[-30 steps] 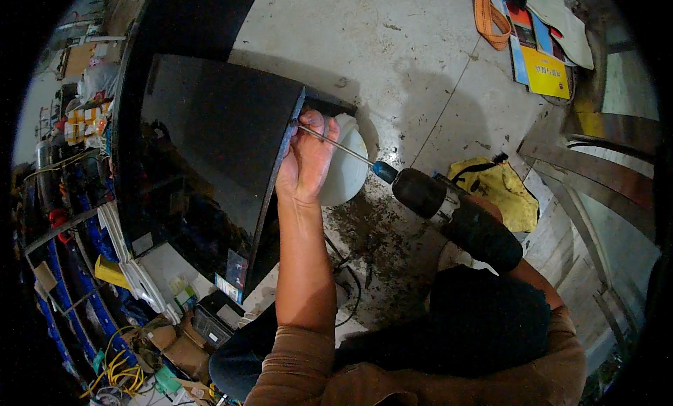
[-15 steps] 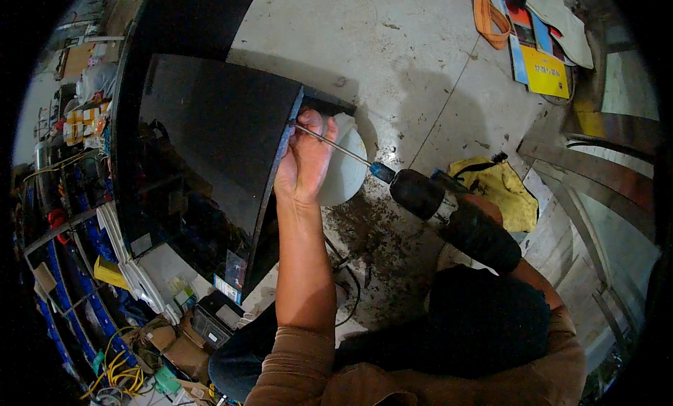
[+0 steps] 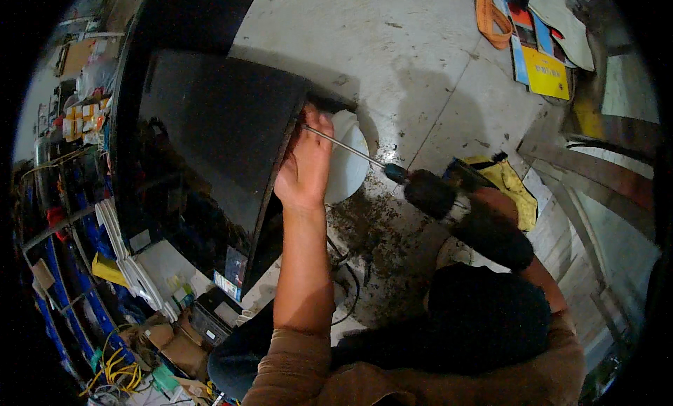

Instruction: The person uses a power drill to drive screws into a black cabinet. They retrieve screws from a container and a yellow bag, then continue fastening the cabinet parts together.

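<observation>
My left hand (image 3: pixel 305 171) reaches up against the right edge of a glossy black cabinet (image 3: pixel 217 126), palm partly toward me. Its fingers are bent around the tip of a long metal driver bit (image 3: pixel 348 149); what they pinch there is hidden. The bit slants down to the right into a dark power drill (image 3: pixel 459 213), blurred by motion. My right hand (image 3: pixel 499 204) is wrapped round the drill's grip, mostly behind its body. A white round bucket-like thing (image 3: pixel 350 169) stands on the floor just behind my left hand.
Dark dirt (image 3: pixel 378 245) litters the floor before my knees. A yellow bag (image 3: pixel 515 189) lies right of the drill. An orange strap (image 3: pixel 493 21) and a yellow booklet (image 3: pixel 545 73) lie at the far right. Crowded shelves (image 3: pixel 70 245) and yellow cables (image 3: pixel 116 371) are on the left.
The drill and bit have shifted a little right and down. My left hand has turned slightly with its fingers closer together, and the bluish glow on the cabinet's edge is gone.
</observation>
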The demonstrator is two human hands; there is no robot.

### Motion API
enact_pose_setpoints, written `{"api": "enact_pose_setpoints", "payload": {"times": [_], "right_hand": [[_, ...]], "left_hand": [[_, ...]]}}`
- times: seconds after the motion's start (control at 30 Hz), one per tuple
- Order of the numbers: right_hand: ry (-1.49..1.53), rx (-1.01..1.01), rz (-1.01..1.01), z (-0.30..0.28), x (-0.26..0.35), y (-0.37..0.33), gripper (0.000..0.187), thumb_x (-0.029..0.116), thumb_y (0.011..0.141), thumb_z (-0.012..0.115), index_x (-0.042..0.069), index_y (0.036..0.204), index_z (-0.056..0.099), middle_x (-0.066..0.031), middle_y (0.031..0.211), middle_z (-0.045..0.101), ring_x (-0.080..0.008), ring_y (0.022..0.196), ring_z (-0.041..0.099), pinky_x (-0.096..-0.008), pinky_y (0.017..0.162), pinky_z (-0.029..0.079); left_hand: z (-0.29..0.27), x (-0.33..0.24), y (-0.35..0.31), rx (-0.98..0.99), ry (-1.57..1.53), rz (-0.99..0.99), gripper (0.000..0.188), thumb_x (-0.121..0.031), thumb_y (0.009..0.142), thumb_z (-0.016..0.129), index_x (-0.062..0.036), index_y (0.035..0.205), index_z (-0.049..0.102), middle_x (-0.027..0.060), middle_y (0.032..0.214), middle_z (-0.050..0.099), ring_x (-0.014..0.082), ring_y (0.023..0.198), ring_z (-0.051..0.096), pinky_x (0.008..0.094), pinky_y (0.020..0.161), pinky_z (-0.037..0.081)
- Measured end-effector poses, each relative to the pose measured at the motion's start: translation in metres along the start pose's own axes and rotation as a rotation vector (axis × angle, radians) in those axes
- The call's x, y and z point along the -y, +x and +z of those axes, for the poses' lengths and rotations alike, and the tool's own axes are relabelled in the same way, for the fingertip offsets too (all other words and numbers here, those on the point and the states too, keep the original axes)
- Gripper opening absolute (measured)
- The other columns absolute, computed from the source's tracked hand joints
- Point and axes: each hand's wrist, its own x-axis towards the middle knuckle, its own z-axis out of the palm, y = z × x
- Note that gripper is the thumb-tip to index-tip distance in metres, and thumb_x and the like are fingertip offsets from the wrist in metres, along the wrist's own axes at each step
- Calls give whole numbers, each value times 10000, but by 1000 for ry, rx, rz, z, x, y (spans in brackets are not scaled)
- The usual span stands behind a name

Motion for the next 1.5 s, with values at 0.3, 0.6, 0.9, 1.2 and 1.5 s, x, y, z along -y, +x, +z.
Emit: {"api": "enact_pose_setpoints", "payload": {"times": [0.3, 0.6, 0.9, 1.2, 1.5], "right_hand": [[341, -659, 115, -6, -76, 12, 345, 162, 862, 613, 52, 1187, 579, -86, 1166, 586, -196, 1071, 527, -328, 947, 387], [285, -825, -110, -1, -161, 139, 392, 322, 832, 661, 82, 1139, 622, -119, 1140, 607, -248, 1045, 573, -367, 926, 426], [451, -878, 7, 23, -175, 150, 439, 371, 789, 703, 51, 1081, 633, -120, 1088, 625, -251, 972, 587, -357, 868, 448], [235, -788, 62, 40, -186, 89, 463, 156, 828, 673, 47, 1243, 500, -93, 1123, 583, -191, 953, 565, -314, 842, 456], [602, -653, 452, 72, -149, -91, 246, 104, 872, 607, 10, 1093, 552, -66, 1090, 582, -137, 947, 564, -272, 827, 462]], "left_hand": [[-72, 17, -79, 95, 158, -513, 278, -299, 931, 466, -75, 1056, 573, 76, 1038, 594, 248, 957, 558, 420, 854, 448], [-199, 34, -104, 73, 2131, -315, 295, -111, 783, 649, -51, 1062, 573, 162, 1000, 607, 320, 838, 616, 381, 741, 503], [-228, 70, -62, 388, 2461, 151, 270, -83, 750, 615, -72, 1014, 562, 140, 1032, 576, 341, 741, 611, 444, 651, 515], [-229, 85, -56, 591, 2436, 127, 241, -69, 724, 590, -100, 961, 565, 105, 1011, 577, 310, 679, 623, 415, 578, 527], [-237, 88, -47, 797, 2652, -231, 322, -24, 669, 636, -84, 980, 575, 92, 999, 580, 296, 770, 627, 371, 623, 532]]}}
